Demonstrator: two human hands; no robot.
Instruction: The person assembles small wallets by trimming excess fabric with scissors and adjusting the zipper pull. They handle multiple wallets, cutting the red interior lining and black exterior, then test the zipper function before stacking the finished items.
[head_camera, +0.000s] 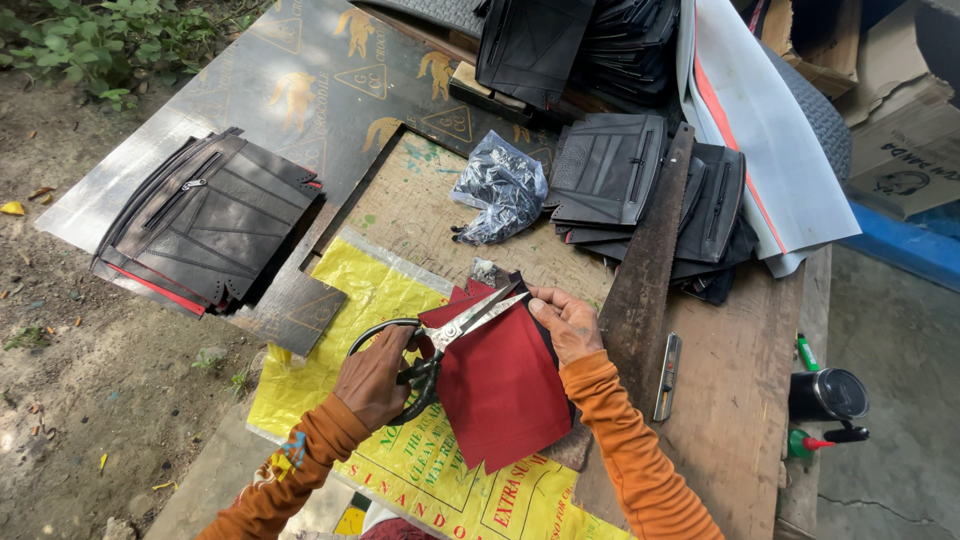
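Nearest me, my left hand grips the scissors, fingers through the loops, while right-hand fingers pinch the red piece steady over the yellow sheet.

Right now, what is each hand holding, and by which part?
The left hand grips the scissors by their black handle loops. The right hand pinches the red sheet at its top edge.

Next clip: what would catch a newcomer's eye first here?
The dark red sheet of material at centre, with large black-handled scissors worked by the left hand while the right hand steadies its upper edge. Beneath lies a bright yellow printed plastic sack; stacks of black stitched panels sit on the left and top right.
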